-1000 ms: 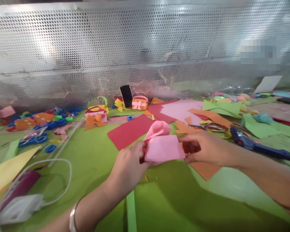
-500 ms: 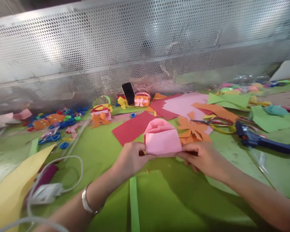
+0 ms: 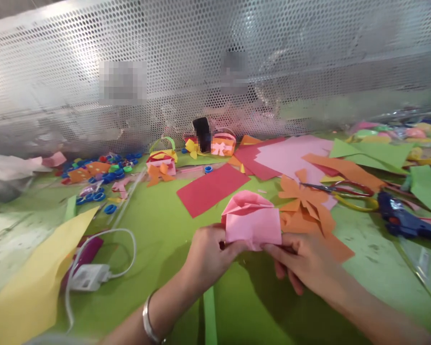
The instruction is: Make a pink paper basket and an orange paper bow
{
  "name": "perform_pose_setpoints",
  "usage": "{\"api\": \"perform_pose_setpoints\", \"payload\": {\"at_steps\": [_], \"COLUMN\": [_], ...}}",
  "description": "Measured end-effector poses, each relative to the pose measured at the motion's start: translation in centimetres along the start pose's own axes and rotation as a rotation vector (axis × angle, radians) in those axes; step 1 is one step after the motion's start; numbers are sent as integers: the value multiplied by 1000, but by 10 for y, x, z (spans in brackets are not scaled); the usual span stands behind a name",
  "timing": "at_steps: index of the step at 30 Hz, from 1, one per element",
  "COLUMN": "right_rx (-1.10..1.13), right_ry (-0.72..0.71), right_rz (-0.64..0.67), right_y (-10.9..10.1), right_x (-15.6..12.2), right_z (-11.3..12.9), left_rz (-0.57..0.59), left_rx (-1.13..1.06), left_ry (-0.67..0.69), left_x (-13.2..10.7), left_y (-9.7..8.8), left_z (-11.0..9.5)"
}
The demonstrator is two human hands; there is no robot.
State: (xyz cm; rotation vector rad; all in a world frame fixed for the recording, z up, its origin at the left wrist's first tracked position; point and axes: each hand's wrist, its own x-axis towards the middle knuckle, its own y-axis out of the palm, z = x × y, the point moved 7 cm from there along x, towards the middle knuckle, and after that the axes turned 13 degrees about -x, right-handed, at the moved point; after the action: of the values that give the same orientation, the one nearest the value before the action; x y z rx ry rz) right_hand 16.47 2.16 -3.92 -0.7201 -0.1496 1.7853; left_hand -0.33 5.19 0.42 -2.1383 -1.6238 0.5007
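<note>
A folded pink paper basket point(image 3: 253, 225) with a rounded upper part is held up off the green table between my two hands. My left hand point(image 3: 213, 251) pinches its lower left corner, thumb along the bottom edge. At the lower right corner my right hand point(image 3: 300, 258) grips it with thumb and fingers. Beyond it lies a red paper rectangle point(image 3: 211, 189). Orange paper flower cutouts point(image 3: 305, 196) are to the right, beside my right hand. A light green paper strip point(image 3: 210, 316) runs below my left hand.
Scissors point(image 3: 357, 199) and a blue glue gun point(image 3: 404, 218) lie at the right. Small finished paper baskets point(image 3: 222, 145) stand near the perforated metal panel point(image 3: 187, 57). A white charger point(image 3: 89, 277) with its cable and yellow paper point(image 3: 39, 278) are on the left.
The pink basket has dropped slightly in view and its bottom edge now bends at the middle, where my thumbs have come closer together. The whole view has shifted a little.
</note>
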Motion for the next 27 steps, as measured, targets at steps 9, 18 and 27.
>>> {"api": "perform_pose_setpoints", "payload": {"at_steps": [9,18,27], "right_rx": [-70,-196,-148], "right_ry": [53,17,11], "right_rz": [-152,-339,-379], "right_y": [-2,-16,-17], "right_x": [-8,-15,-16], "right_z": [3,6,4], "left_rz": [-247,-339,-312], "left_rx": [341,360,322], "left_ry": [337,433,419], "left_x": [-12,-21,-20], "left_y": [-2,-1,3], "left_z": [-25,-27,-19]}}
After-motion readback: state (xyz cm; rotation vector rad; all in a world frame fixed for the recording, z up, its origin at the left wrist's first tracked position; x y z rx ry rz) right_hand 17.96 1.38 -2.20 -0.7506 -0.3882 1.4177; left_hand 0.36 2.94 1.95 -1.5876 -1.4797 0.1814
